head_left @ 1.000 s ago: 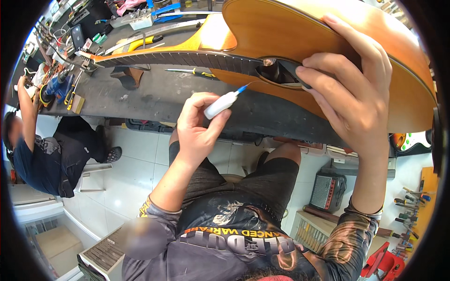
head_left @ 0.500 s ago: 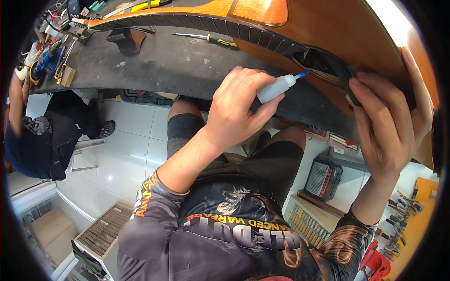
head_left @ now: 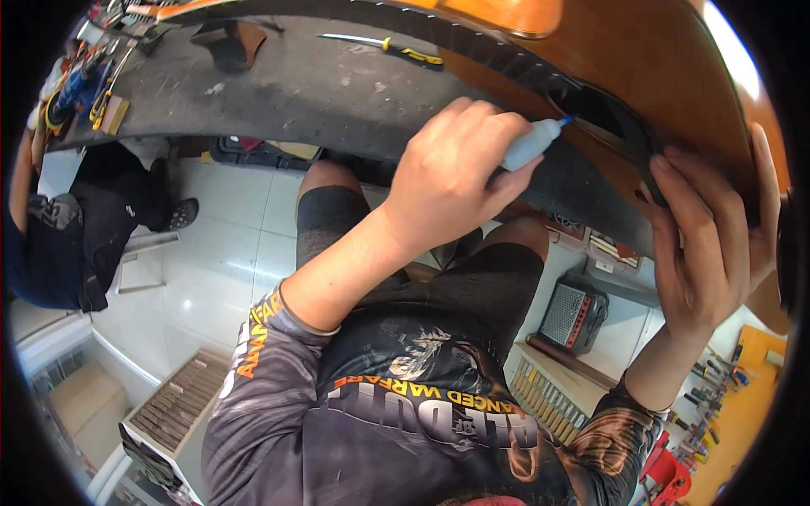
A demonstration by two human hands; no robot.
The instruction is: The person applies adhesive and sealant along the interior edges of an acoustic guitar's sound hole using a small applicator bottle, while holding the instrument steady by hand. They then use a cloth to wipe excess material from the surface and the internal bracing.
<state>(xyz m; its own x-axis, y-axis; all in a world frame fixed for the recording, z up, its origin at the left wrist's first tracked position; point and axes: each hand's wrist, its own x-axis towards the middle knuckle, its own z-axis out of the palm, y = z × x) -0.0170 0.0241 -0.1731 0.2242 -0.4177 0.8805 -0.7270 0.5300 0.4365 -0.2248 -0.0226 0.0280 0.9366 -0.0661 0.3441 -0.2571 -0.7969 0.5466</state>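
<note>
My L hand (head_left: 456, 169) is closed round a small whitish bottle (head_left: 530, 149), its blue tip (head_left: 568, 120) at the near edge of the guitar's (head_left: 666, 59) soundhole (head_left: 595, 114); can't tell if it touches. My R hand (head_left: 704, 219) is on the guitar, R of the soundhole, fingertips against a dark curved piece (head_left: 639, 145) by the rim. Can't tell whether I'm pinching that piece or just pressing, b/c the thumb's hidden. Guitar's over the dark bench (head_left: 321, 97), neck (head_left: 485, 48) running off to the upper L. L of the guitar body, nearer me than the neck, a tool w/ yellow-and-black handle (head_left: 413, 56) lies on the bench; further L, a brown block (head_left: 229, 44). Way L of the guitar, a co-worker (head_left: 55, 244) in dark clothes, partly cut off. Below the guitar, past the bench edge, a grey box w/ red strip (head_left: 567, 319).
</note>
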